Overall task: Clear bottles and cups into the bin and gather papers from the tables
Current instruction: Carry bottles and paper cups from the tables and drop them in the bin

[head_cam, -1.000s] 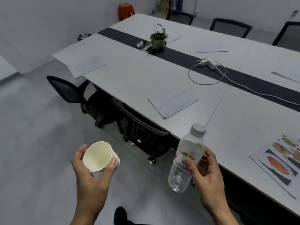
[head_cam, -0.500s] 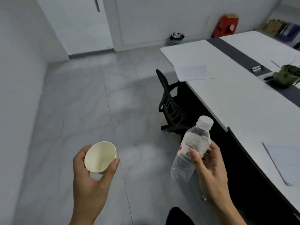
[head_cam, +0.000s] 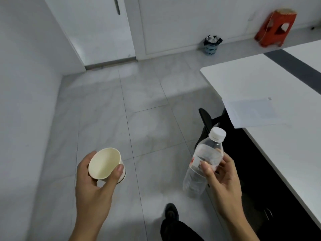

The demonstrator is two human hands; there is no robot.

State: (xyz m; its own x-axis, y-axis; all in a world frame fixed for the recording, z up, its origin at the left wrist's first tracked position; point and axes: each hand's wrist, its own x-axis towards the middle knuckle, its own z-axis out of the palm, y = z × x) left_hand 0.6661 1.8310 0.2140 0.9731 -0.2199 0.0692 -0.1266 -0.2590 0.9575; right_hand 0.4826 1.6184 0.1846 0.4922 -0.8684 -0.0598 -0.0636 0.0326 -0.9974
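My left hand [head_cam: 93,186] grips an empty cream paper cup [head_cam: 105,163], its mouth tilted toward me. My right hand [head_cam: 224,185] holds a clear plastic water bottle [head_cam: 205,162] with a white cap, fingers curled round its middle, bottle tilted with cap up. Both are over the grey tiled floor. A small blue bin [head_cam: 212,44] with a black liner and white trash inside stands far ahead against the white wall. A stack of papers [head_cam: 251,112] lies at the near edge of the white table [head_cam: 278,146] on my right.
A black office chair [head_cam: 206,122] is tucked by the table just beyond the bottle. An orange plastic stool [head_cam: 276,28] stands at the far right by the wall. A white door [head_cam: 104,30] is ahead left. My dark shoe [head_cam: 172,213] is on the floor below.
My view has swung left from the table to the open floor and the far wall. The bin has come nearer and more central. Both hands keep the same hold on cup and bottle.
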